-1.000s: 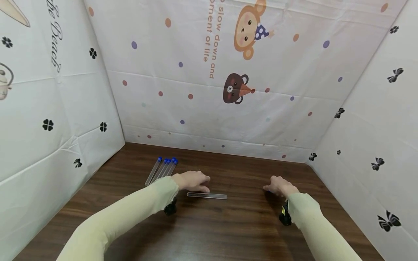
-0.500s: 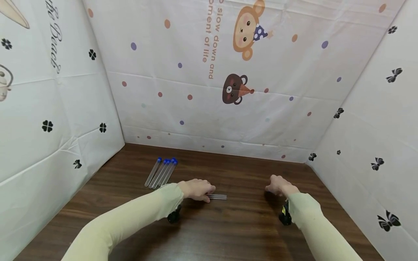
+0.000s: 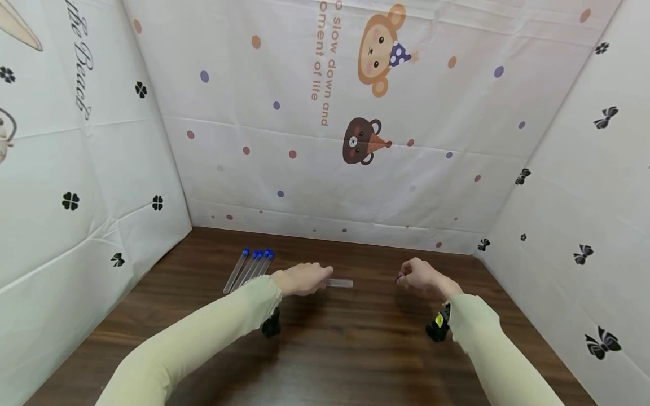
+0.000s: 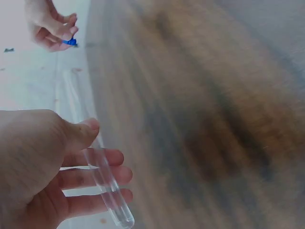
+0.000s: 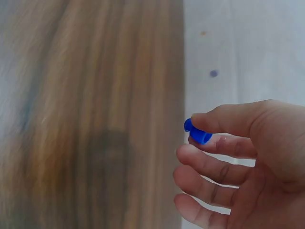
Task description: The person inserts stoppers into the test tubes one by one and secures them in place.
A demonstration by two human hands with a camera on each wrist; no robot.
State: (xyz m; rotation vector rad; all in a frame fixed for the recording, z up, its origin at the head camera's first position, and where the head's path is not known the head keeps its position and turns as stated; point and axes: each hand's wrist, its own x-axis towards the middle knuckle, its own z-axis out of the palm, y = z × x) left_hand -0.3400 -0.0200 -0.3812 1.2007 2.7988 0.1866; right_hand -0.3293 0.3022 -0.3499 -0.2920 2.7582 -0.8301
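Observation:
A clear, uncapped test tube (image 4: 112, 193) is pinched between the thumb and fingers of my left hand (image 3: 303, 279), raised above the table. Its open end points right, toward the other hand; the rounded end lies across the fingers in the left wrist view. My right hand (image 3: 426, 277) pinches a small blue stopper (image 5: 200, 135) between thumb and index finger, its other fingers loosely bent. A stretch of space separates the stopper from the tube (image 3: 340, 283). In the head view, the left hand hides much of the tube.
Several test tubes with blue stoppers (image 3: 236, 272) lie side by side on the dark wooden table (image 3: 335, 361), left of the left hand, whose sleeve partly covers them. White printed sheets (image 3: 315, 180) enclose the table at the back and both sides.
My left hand has reached the tube lying on the table, gripped it and lifted it. My right hand has risen and moved slightly left with the blue stopper.

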